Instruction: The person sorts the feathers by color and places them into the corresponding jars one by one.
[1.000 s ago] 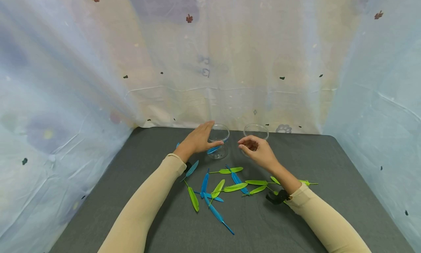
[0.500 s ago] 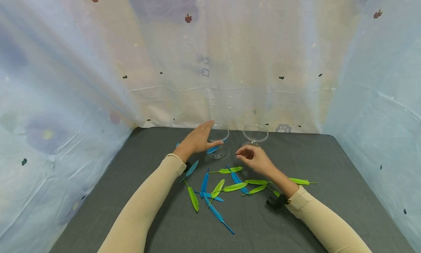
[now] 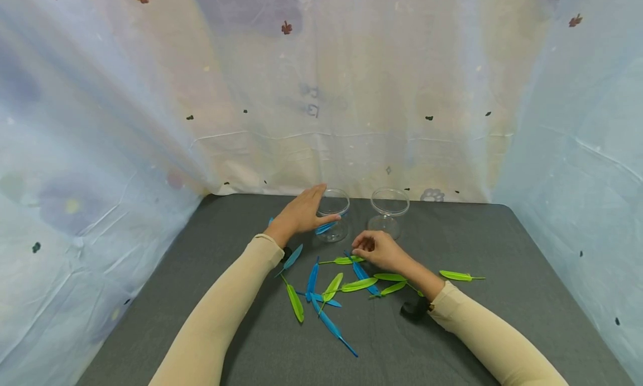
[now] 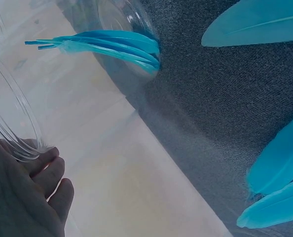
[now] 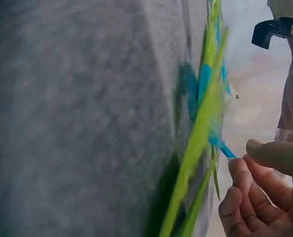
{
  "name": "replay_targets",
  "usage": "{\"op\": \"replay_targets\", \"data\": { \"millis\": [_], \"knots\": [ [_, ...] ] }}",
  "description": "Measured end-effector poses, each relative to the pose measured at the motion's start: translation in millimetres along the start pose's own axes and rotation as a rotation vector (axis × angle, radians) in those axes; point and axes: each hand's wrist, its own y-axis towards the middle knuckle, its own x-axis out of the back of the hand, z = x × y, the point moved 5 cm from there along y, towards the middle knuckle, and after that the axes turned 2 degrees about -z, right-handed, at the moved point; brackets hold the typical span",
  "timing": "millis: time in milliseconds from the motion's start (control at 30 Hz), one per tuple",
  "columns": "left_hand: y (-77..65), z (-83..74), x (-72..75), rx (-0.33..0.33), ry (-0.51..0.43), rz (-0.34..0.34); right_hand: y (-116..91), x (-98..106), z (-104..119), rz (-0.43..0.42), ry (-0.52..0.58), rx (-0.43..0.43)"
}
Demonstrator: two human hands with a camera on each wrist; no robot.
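Note:
My left hand grips the rim of a clear footed cup from the left, thumb in front and fingers behind. Several blue feathers, gathered together, overlap the clear cup in the left wrist view. My right hand hovers low over the dark table, thumb and fingers loosely bent. Its fingertips are right at the bare quill end of a blue feather. Next to that feather lies a green feather, partly hidden by the right hand.
A second clear footed cup stands to the right of the first. More green feathers and blue feathers are scattered over the dark tabletop. One green feather lies apart at the right. A patterned curtain hangs behind.
My right hand has moved down, toward me and slightly left, away from the right cup to the feathers, uncovering that cup. My left hand stays at the left cup.

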Motion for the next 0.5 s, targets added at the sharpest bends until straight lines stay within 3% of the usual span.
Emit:
{"op": "replay_targets", "data": {
  "millis": [500],
  "knots": [
    [-0.9,0.4,-0.3,0.0,0.002,-0.001,9.5,-11.3,4.2,0.091,-0.022,-0.009]
  ]
}}
